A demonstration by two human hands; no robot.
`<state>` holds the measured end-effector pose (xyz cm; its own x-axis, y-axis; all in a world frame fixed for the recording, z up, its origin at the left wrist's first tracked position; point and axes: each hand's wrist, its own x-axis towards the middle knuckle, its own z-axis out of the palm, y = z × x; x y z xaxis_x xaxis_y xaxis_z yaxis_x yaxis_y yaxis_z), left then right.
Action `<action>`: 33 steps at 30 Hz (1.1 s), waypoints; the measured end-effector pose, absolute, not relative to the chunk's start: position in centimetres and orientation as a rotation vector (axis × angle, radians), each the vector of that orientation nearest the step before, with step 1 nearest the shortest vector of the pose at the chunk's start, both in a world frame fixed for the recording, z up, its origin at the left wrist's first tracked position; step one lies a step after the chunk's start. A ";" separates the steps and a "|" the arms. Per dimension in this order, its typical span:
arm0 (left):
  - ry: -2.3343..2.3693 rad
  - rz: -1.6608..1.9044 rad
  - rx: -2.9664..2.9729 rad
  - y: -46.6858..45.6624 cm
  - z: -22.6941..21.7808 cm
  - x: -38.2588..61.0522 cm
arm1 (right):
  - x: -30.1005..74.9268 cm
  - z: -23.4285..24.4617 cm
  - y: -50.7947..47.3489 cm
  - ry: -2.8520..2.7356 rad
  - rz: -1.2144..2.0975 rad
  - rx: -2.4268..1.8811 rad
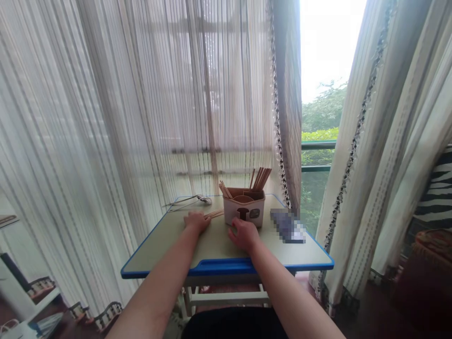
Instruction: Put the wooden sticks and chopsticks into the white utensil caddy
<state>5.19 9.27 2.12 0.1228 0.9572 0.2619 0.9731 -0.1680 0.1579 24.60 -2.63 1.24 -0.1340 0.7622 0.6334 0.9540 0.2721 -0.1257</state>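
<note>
A white and brown chopstick holder point(229, 212) stands upright on the table, with divided compartments. Several wooden chopsticks point(262, 179) rise from its back right compartment, and shorter-looking sticks lean out on its left. My left hand point(197, 223) rests on the tabletop left of the holder, its fingers closed over the ends of loose chopsticks point(216, 213) that lie pointing toward the holder. In front of the holder is my right hand point(245, 234), thumb and fingers apart, close to its lower front wall; whether they touch is unclear.
The pale tabletop point(158, 249) has a blue edge. At its back left lie metal utensils point(203, 199), too small to identify surely. A blurred dark flat item point(287, 226) lies right of the holder. Striped curtains point(141, 117) hang just behind the table.
</note>
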 end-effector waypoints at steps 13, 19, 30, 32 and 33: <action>-2.157 -0.391 -2.292 10.3 3.3 3.0 | 25.1 0.9 -2.6 -1.868 -0.461 -1.523; -2.021 -0.443 -2.367 10.2 3.0 3.1 | 25.1 0.5 -2.4 -1.947 -0.419 -1.458; -1.906 -1.136 -2.390 10.8 3.0 4.1 | 24.9 0.8 -2.7 -2.049 -0.344 -1.452; -1.907 -1.583 -2.415 11.0 3.3 4.3 | 24.8 0.8 -2.7 -2.042 -0.334 -1.456; -1.911 -1.841 -2.420 11.0 3.5 4.3 | 24.8 0.8 -2.7 -2.041 -0.329 -1.457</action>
<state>4.31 11.01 3.49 -0.0374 0.9044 0.4251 0.4584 -0.3625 0.8114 24.81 -2.69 0.81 -0.2147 0.7705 0.6001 0.9201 0.3657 -0.1403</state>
